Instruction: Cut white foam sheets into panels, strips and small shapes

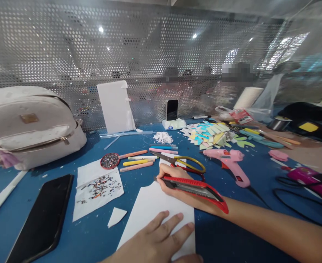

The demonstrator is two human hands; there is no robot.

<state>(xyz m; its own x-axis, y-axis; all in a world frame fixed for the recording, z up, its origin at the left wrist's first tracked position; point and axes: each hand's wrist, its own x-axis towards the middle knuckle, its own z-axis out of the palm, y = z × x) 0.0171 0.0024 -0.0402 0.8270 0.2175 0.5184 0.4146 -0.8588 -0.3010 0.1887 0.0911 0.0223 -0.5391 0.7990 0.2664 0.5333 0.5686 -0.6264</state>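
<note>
My right hand (174, 179) grips a red utility knife (196, 189), its blade end at the far edge of a white sheet (150, 204). Spread flat, my left hand (163, 233) presses on the near part of that sheet. The sheet's far left corner has an uneven cut edge. A small white offcut (117, 217) lies to its left on the blue table. Just beyond my right hand rest scissors (189, 164) with yellow and red handles, partly hidden by the hand and knife. A pink glue gun (229, 162) lies to the right of them.
Several markers (137, 162) and a dish of dark beads (110, 161) lie ahead on the left. A black phone (42, 215) and a white backpack (31, 124) are at left. Foam scraps (208, 133) pile up at back right. Black cables (289, 199) run at right.
</note>
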